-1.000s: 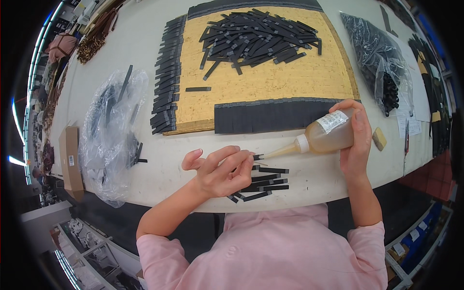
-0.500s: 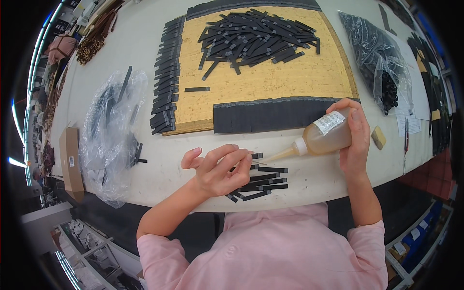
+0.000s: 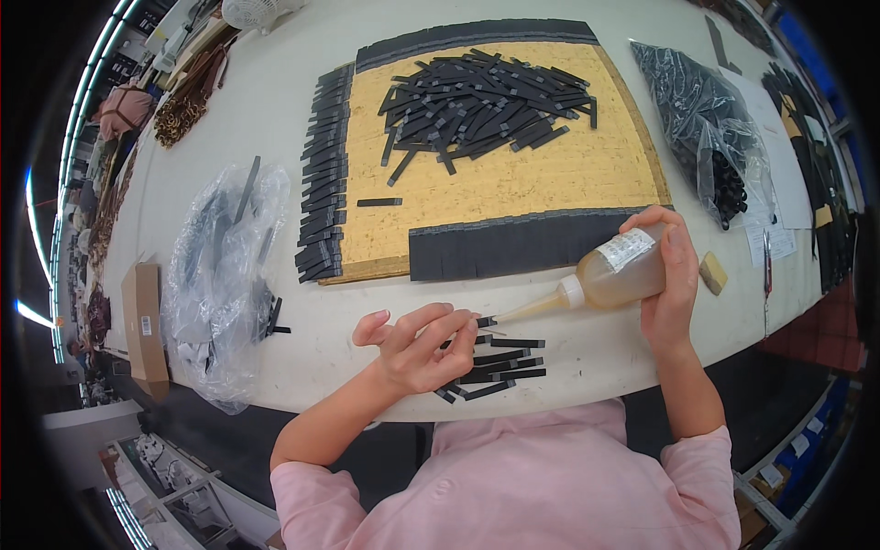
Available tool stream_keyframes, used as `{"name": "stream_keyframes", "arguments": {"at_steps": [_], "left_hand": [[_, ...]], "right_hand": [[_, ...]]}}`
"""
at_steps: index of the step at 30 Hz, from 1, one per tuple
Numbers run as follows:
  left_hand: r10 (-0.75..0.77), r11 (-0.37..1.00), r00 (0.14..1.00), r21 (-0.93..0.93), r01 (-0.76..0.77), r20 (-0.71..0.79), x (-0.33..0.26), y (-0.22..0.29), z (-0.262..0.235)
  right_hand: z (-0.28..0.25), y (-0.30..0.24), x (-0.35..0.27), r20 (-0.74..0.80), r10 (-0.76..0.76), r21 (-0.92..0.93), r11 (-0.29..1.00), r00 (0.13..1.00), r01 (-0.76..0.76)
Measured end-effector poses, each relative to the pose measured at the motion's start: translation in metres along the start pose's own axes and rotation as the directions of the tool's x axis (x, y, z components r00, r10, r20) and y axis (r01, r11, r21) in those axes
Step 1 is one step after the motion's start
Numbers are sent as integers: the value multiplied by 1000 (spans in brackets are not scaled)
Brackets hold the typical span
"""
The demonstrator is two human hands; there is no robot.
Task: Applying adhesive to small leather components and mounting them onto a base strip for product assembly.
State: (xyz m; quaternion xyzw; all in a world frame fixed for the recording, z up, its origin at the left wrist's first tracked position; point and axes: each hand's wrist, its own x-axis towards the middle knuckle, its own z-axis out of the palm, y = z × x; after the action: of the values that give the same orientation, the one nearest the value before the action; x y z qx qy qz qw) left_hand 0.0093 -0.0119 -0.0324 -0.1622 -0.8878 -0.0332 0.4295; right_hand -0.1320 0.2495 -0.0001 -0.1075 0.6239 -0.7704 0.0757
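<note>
1. well, it turns on where the nozzle (image 3: 532, 307) meets the strip (image 3: 486, 322): the black strip's bare end pokes out just right of the left hand (image 3: 426, 346), and the nozzle's tip comes at that end from the right.
2. the left hand grips the strip between its fingertips and is the nearer of the two to it; the right hand (image 3: 672, 280) is wrapped around the bottle (image 3: 612, 286), well to the strip's right.
3. the part of the strip in sight runs roughly sideways, pointing from the left hand toward the nozzle. the bottle lies tipped over in the right hand, neck to the left, so its nozzle slants toward the person as it nears the strip.
4. just right of the left hand and on the person's side of the strip, loose strips (image 3: 513, 356) lie on the counter (image 3: 587, 367), some partly covered by that hand.
5. most of the held strip is behind the left fingers, so its length can't be told. whether tip and strip touch is too small to tell, as is any liquid at the tip. how hard the right hand squeezes doesn't show.
</note>
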Motion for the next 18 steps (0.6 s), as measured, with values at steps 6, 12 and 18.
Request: {"name": "stream_keyframes", "arguments": {"at_steps": [6, 12, 18], "left_hand": [[-1, 1000, 1000, -15, 1, -6, 2, -1, 1], [-6, 1000, 1000, -30, 6, -7, 1, 0, 2], [-3, 1000, 1000, -21, 3, 1, 1, 0, 1]], "right_hand": [[2, 0, 0, 0, 29, -24, 999, 1000, -29], [0, 1, -1, 28, 61, -23, 998, 998, -61], [4, -3, 1, 0, 108, 61, 992, 994, -108]]}}
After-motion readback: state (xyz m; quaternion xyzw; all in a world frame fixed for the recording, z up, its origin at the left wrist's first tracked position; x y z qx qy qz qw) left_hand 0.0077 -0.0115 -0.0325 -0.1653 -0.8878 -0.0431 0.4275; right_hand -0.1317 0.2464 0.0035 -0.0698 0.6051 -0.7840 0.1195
